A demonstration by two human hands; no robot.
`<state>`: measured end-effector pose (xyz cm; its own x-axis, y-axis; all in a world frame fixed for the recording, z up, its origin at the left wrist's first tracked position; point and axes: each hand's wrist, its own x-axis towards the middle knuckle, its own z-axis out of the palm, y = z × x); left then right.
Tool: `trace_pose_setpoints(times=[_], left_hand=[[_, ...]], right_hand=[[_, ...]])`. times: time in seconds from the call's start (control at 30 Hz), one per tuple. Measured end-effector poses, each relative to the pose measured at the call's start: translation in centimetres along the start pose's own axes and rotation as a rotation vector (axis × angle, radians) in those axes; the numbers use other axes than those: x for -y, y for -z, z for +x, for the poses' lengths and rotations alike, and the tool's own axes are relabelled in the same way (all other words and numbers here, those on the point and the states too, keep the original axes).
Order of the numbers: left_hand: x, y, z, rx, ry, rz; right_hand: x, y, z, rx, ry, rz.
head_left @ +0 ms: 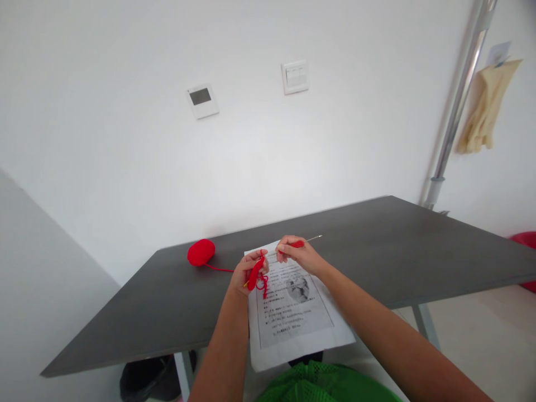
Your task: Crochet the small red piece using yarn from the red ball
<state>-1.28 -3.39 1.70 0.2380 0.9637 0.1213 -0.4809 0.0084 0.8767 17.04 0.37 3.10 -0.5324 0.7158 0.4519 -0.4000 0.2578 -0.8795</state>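
Red yarn (201, 253), printed sheet (285, 321) (txt illegible)

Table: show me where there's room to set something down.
Widest bare patch of the table: right of the right hand, out to the right edge. A second: left of the left hand, between the ball and the near edge. Crowded: the middle, with both hands, yarn and paper close together.

Beyond our left hand (249, 271) we have a soft-looking, matt yarn ball (201, 253); from our right hand (298, 253) juts a shiny metal tool shaft (312, 239). Beneath both lies matt paper (293, 326) on a smooth, dull tabletop (377, 245).
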Motion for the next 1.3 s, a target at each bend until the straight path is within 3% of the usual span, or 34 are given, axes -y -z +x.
trace_pose_setpoints(times=[0.2, 0.47, 1.3], left_hand=[[0.02, 0.14, 0.0, 0.044, 0.002, -0.013], [0.06, -0.22, -0.07, 0.019, -0.035, -0.073], [-0.25, -0.52, -0.21, 0.045, 0.018, 0.007]], right_hand=[[-0.02, -0.18, -0.01, -0.019, -0.001, -0.002], [0.14, 0.25, -0.03, 0.044, 0.028, -0.045], [-0.49, 0.32, 0.04, 0.04, -0.033, 0.055]])
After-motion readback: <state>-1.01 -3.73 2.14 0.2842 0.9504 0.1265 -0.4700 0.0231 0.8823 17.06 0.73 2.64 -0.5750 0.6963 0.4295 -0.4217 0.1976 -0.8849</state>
